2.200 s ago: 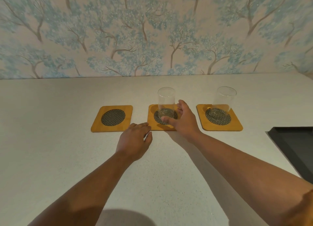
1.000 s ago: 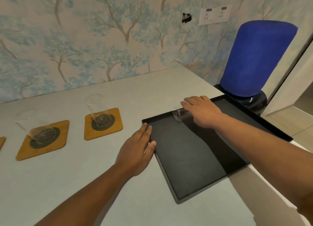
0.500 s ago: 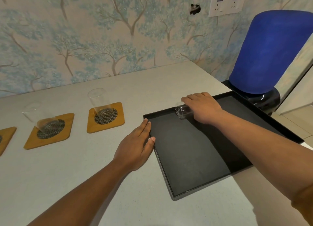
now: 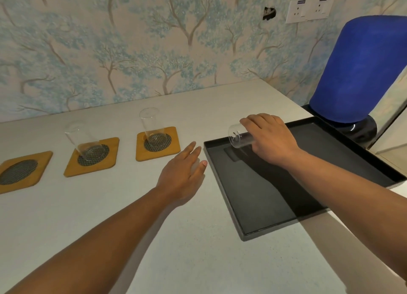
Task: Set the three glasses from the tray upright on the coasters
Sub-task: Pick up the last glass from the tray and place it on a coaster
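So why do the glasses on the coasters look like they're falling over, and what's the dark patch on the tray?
In the head view, the wide lens bends things near the edges, so the two standing glasses only seem to lean; the dark patch on the tray is shadow from the right hand, its arm and the held glass.

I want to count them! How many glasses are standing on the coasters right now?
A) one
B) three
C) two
C: one glass and another glass stand on coasters, the third glass is sideways in the right hand, and the leftmost coaster is bare.
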